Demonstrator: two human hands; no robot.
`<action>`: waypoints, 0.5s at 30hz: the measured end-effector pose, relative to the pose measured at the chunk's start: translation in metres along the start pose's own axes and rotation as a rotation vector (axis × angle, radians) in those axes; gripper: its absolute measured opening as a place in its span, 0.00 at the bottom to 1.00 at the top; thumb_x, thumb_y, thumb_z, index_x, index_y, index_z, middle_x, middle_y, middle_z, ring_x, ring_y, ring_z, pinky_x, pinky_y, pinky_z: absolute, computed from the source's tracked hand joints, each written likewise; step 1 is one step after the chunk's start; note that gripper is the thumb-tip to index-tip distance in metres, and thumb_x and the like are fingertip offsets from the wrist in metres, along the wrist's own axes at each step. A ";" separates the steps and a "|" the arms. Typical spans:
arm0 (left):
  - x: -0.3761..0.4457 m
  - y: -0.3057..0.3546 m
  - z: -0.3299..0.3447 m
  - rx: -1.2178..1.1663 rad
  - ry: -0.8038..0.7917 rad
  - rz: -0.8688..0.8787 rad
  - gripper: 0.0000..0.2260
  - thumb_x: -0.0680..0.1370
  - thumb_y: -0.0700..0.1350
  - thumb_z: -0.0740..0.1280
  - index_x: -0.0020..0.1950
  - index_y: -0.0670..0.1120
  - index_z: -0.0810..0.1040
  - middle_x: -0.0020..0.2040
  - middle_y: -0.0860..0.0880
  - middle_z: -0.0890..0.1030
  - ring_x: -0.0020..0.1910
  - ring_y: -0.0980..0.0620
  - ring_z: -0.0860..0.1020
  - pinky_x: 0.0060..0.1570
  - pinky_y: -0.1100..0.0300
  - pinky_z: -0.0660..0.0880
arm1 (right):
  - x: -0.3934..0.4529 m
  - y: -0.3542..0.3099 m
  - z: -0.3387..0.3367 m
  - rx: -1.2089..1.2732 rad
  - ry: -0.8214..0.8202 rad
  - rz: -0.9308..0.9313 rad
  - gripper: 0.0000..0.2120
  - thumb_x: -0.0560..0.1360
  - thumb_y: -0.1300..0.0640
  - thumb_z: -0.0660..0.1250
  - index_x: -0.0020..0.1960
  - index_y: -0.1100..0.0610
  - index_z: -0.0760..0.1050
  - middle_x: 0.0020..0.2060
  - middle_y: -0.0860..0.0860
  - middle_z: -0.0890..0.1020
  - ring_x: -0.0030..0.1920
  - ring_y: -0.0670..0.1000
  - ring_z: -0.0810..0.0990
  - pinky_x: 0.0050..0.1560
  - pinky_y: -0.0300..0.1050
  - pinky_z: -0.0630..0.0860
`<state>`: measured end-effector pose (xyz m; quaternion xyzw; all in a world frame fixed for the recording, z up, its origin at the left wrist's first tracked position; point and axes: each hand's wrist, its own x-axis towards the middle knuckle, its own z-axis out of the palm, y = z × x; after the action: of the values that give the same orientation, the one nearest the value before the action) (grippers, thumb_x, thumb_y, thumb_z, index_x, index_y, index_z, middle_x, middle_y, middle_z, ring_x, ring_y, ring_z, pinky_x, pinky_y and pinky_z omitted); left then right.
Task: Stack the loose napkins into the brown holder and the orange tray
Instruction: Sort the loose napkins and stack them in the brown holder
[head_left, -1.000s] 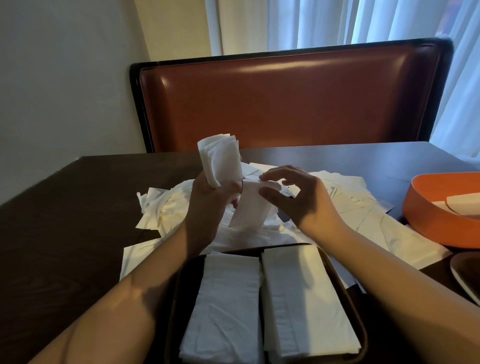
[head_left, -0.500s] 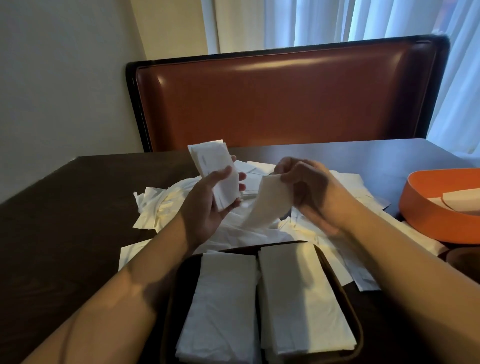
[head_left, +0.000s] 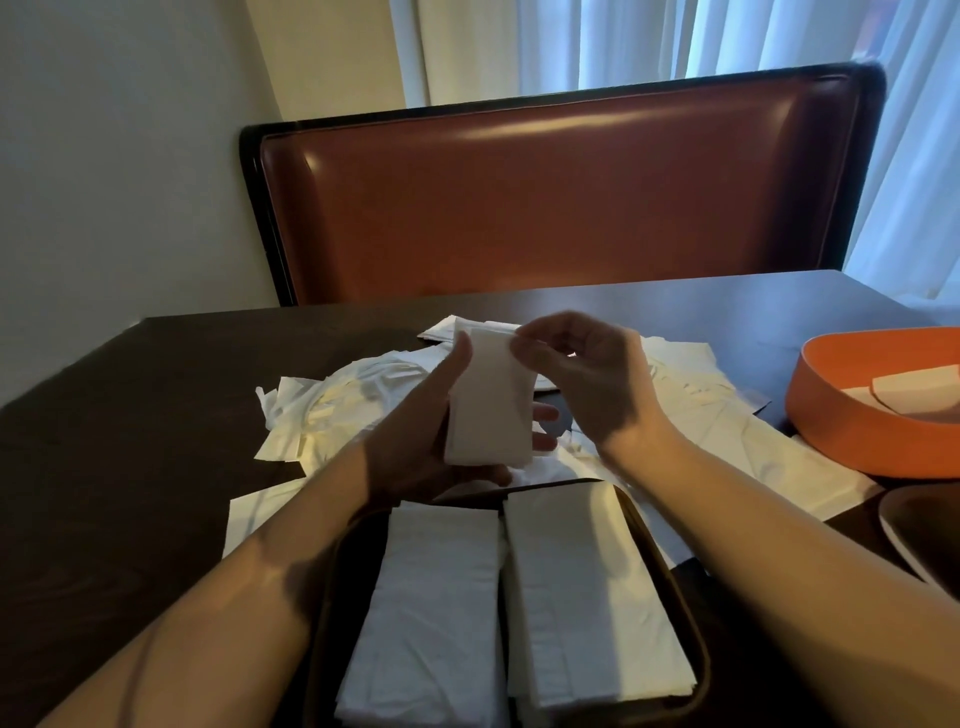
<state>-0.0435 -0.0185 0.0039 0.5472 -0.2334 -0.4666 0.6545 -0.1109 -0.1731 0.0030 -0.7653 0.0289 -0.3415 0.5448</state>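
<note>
The left hand (head_left: 421, 441) is gripping a folded white napkin bundle (head_left: 488, 405), the right hand (head_left: 587, 384) is pinching its top, the near brown rectangular holder (head_left: 685, 623) is holding two stacks, and loose white napkins (head_left: 363, 395) are lying beyond.

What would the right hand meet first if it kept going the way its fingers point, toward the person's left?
Most likely the folded napkin stack held upright in the left hand. The right hand has its fingertips at the stack's top edge; actual contact is hard to judge from this single view.
</note>
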 end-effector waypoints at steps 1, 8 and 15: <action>-0.001 0.000 0.001 0.010 0.009 0.005 0.31 0.72 0.68 0.54 0.62 0.47 0.76 0.56 0.40 0.82 0.52 0.42 0.82 0.33 0.56 0.76 | 0.000 0.001 0.000 -0.006 0.009 0.000 0.06 0.74 0.61 0.73 0.51 0.59 0.82 0.43 0.47 0.84 0.42 0.41 0.80 0.42 0.31 0.77; -0.001 0.006 -0.007 -0.313 0.226 0.237 0.22 0.75 0.59 0.62 0.64 0.48 0.78 0.51 0.42 0.83 0.45 0.47 0.82 0.33 0.59 0.76 | 0.007 0.028 -0.008 -0.692 -0.122 0.086 0.11 0.79 0.55 0.63 0.45 0.59 0.81 0.40 0.53 0.83 0.42 0.54 0.81 0.45 0.44 0.77; 0.000 0.011 -0.020 -0.530 0.310 0.321 0.23 0.78 0.60 0.63 0.67 0.49 0.76 0.56 0.42 0.81 0.48 0.46 0.82 0.35 0.60 0.78 | 0.003 0.024 0.007 -0.863 -0.474 0.246 0.18 0.76 0.39 0.66 0.42 0.54 0.80 0.42 0.51 0.82 0.46 0.52 0.78 0.53 0.51 0.74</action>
<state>-0.0237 -0.0089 0.0082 0.3790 -0.0848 -0.3135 0.8665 -0.0970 -0.1783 -0.0172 -0.9681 0.1330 -0.0487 0.2068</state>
